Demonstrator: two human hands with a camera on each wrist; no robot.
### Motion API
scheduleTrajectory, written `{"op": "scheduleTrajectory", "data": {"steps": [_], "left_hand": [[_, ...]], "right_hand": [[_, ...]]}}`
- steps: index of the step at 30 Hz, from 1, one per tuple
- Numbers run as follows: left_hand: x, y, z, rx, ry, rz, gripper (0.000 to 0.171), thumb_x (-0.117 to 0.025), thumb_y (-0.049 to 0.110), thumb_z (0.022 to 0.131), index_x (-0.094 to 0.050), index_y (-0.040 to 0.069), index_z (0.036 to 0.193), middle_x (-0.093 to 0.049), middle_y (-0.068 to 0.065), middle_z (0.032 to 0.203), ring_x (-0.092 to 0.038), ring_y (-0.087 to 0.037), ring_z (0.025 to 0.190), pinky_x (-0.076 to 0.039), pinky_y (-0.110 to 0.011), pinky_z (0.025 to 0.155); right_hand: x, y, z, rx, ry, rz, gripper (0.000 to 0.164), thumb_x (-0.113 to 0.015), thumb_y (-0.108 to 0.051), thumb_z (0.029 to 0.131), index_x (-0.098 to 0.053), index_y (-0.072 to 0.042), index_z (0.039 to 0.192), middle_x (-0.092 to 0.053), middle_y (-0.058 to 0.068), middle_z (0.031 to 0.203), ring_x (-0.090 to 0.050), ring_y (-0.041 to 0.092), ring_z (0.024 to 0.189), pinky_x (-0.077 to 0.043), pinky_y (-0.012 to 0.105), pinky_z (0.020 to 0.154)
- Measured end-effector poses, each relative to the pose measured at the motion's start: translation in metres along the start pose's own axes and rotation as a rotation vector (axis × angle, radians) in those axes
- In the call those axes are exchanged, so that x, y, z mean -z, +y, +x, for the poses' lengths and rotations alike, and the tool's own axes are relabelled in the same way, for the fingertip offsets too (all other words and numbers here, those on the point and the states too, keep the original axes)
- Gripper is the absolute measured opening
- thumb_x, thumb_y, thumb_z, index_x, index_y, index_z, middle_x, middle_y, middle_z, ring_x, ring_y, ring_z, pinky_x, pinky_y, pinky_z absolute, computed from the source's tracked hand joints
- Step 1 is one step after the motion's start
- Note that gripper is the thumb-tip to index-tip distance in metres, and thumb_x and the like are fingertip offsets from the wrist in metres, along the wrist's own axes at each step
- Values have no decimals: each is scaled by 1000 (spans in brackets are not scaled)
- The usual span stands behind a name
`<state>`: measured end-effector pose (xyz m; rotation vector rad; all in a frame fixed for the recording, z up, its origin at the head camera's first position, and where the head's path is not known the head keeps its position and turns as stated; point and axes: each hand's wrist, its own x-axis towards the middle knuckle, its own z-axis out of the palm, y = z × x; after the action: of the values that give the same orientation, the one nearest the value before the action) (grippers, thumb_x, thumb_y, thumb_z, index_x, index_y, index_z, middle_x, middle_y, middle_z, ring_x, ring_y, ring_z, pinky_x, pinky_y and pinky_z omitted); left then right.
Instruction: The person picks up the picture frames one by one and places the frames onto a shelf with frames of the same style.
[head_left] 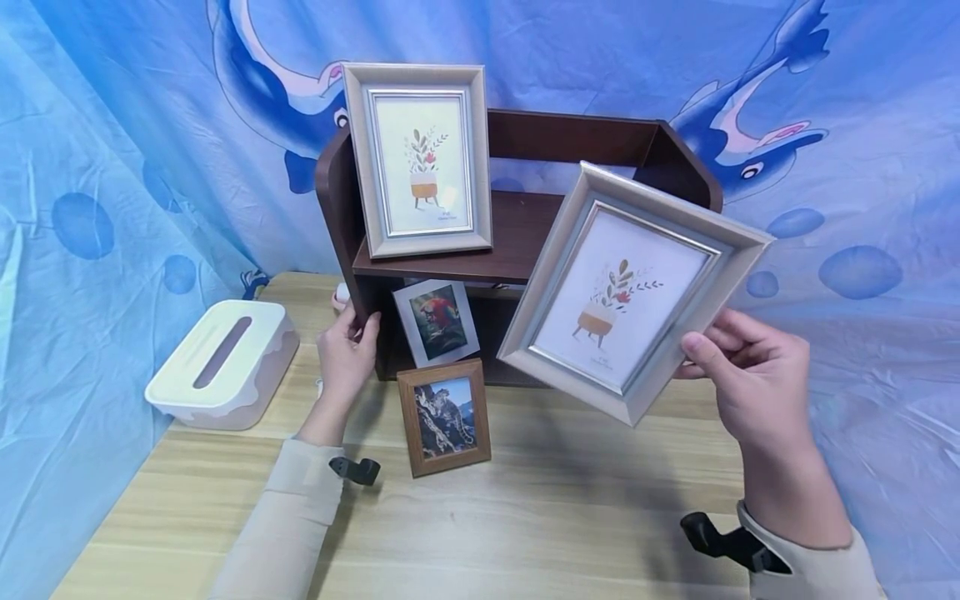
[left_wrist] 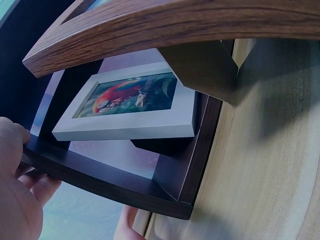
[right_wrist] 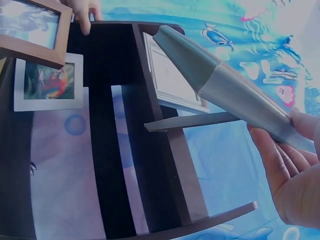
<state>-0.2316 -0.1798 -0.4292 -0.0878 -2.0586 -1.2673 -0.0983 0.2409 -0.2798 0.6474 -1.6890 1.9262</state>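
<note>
My right hand (head_left: 761, 387) pinches a beige picture frame (head_left: 652, 283) by its lower right edge, thumb on the front. The frame is tilted and held up before the right half of a dark brown shelf (head_left: 517, 229); its back stand (right_wrist: 195, 121) juts out in the right wrist view. My left hand (head_left: 348, 350) grips the shelf's left side panel low down, the thumb on its front edge. A similar beige frame (head_left: 480, 167) with a plant picture stands on the upper board at the left. Below it, a white frame (head_left: 463, 321) with a parrot picture leans back on the lower level.
A wooden frame (head_left: 448, 462) with a leopard picture stands on the table (head_left: 570, 517) before the shelf. On the left is a white tissue box (head_left: 262, 367). A blue dolphin-print curtain (head_left: 570, 50) hangs behind and at both sides.
</note>
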Motion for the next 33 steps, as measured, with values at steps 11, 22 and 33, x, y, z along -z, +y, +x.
{"op": "scheduleTrajectory", "data": {"steps": [11, 22, 33], "left_hand": [[-2, -2, -1, -1, -1, 32, 15, -70, 10, 94, -71, -3, 102, -74, -24, 99, -74, -35, 86, -47, -3, 70], [-2, -1, -1, 25, -8, 22, 17, -70, 12, 95, -71, -2, 104, -74, -24, 101, -74, -35, 89, -50, -5, 71], [1, 1, -3, 20, -1, 19, 16, -70, 10, 95, -71, -3, 104, -74, -24, 100, -73, -35, 89, -45, 1, 70]], "right_hand": [[5, -7, 38, 52, -22, 175, 29, -54, 29, 86, -60, 26, 114, -74, 26, 92, -75, 26, 68, -60, 33, 57], [-2, -18, 70, 18, 4, 113, 32, -60, 21, 88, -58, 25, 120, -75, 24, 91, -76, 27, 74, -60, 35, 59], [-12, -12, 92, -32, 138, -74, 35, -75, 6, 87, -69, 9, 121, -77, 13, 97, -76, 18, 75, -59, 31, 60]]}}
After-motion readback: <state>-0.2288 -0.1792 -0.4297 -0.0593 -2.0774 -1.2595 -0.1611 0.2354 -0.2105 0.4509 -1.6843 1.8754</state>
